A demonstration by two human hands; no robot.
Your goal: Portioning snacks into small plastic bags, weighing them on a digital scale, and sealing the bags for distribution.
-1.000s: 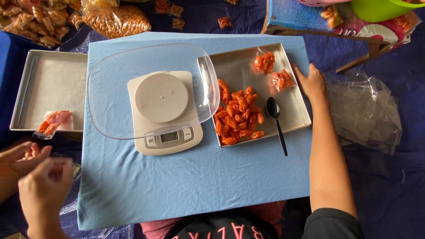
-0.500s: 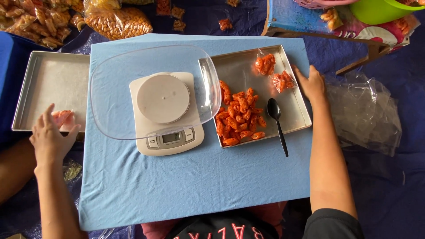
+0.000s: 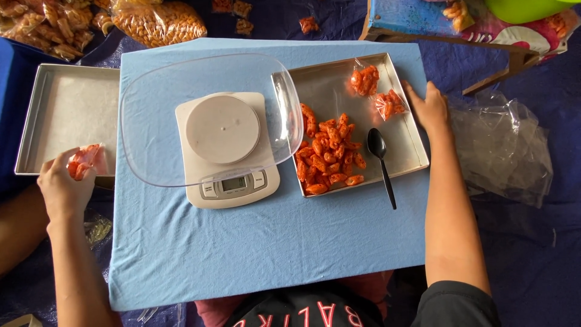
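Head view: right hand (image 3: 431,108) rests open on the snack tray's (image 3: 339,91) edge; left hand (image 3: 60,184), grip closed, holds a small snack bag (image 3: 85,160).

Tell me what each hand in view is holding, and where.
Your right hand holds nothing, resting on the metal tray's rim. The other person's hand grips a small bag of orange snacks by its left end.

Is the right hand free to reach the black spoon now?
Probably yes: the right hand rests open on the metal tray's rim, and the black spoon lies uncovered nearby, with nothing between them.
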